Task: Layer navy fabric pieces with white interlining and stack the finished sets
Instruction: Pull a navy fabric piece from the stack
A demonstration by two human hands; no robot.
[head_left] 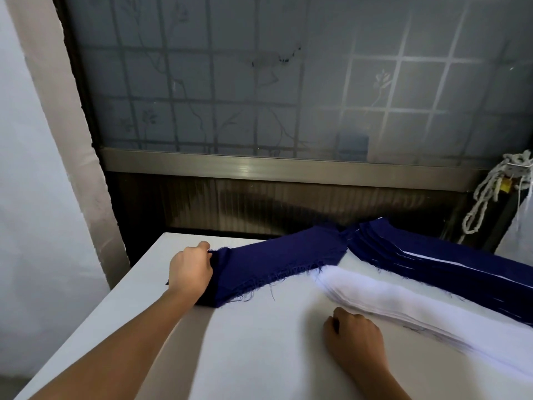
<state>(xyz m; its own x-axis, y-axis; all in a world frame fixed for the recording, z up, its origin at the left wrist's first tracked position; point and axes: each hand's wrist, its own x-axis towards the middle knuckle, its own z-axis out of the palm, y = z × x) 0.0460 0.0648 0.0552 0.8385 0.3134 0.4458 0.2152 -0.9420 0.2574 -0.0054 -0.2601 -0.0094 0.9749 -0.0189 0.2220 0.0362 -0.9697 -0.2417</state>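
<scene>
Interlining lay just beside my curled right hand, hold unclear; my left hand pinched the navy piece, which ran rightward.

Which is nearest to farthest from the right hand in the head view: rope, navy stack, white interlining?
1. white interlining: just beyond the right hand, slightly to its right.
2. navy stack: behind the interlining, running toward the right edge.
3. rope: hangs at the far right, farthest back.
</scene>
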